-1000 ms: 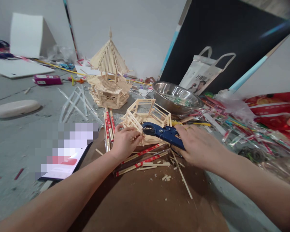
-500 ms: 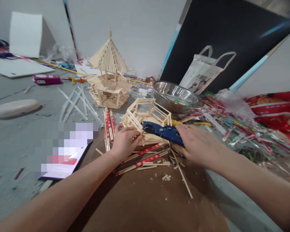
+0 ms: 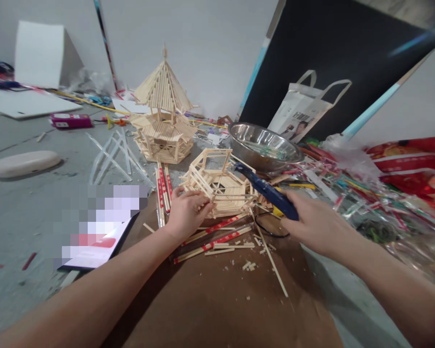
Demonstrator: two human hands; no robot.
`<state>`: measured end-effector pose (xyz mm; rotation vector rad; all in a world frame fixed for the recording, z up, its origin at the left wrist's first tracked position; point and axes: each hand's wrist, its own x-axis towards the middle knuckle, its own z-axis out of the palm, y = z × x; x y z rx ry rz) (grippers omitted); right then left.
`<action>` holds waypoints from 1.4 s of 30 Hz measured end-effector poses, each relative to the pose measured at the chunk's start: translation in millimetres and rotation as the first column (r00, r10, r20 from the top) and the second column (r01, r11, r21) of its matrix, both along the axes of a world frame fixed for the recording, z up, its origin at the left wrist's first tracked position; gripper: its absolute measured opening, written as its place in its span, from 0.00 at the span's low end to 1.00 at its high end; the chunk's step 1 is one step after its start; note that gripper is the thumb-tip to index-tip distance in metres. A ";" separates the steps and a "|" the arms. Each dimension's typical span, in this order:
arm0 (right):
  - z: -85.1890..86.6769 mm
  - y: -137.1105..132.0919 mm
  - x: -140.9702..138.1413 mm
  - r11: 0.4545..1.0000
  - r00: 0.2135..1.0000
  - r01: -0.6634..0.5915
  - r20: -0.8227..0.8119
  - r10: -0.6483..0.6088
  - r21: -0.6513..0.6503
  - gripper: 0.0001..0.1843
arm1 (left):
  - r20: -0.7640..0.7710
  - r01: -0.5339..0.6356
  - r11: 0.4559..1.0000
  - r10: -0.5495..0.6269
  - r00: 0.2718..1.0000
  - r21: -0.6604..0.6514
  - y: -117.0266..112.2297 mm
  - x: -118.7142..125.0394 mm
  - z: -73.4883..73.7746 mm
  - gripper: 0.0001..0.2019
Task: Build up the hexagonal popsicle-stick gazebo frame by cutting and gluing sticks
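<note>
Toward the brown board's (image 3: 217, 304) far edge, the near-left corner of the stick frame (image 3: 230, 209) is pinched by the left hand (image 3: 189, 212), the nearer one; in the right hand (image 3: 310, 220) a blue tool (image 3: 271, 191) is gripped, slanted lengthwise far-left by the frame's right side; beyond, a stick pagoda (image 3: 163, 135) is seen

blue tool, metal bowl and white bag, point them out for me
Blue tool (image 3: 271, 192): head view, middle of its body.
Metal bowl (image 3: 266, 166): head view, outer wall.
White bag (image 3: 296, 107): head view, front panel.
</note>
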<state>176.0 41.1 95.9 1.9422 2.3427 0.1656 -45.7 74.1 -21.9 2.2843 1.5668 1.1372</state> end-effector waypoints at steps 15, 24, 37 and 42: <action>-83.6 -45.0 122.1 0.987 0.990 -0.128 0.075 0.121 0.093 0.29 | 0.017 -0.019 1.000 0.019 1.000 0.004 -3.1 -0.1 3.3 0.12; -97.3 -46.0 142.5 0.998 0.997 0.032 0.069 -0.035 0.051 0.30 | 0.030 -0.017 1.000 0.017 0.999 0.000 -5.6 -3.3 6.4 0.10; -102.0 -41.6 153.8 0.988 0.993 0.121 0.009 -0.120 -0.095 0.46 | 0.008 -0.043 0.999 0.043 0.999 -0.015 -4.7 -8.7 9.7 0.10; -80.9 -43.9 137.5 0.995 0.993 0.093 -0.067 -0.095 -0.038 0.36 | -0.011 -0.059 0.997 0.060 0.998 0.048 -5.5 -9.9 11.1 0.12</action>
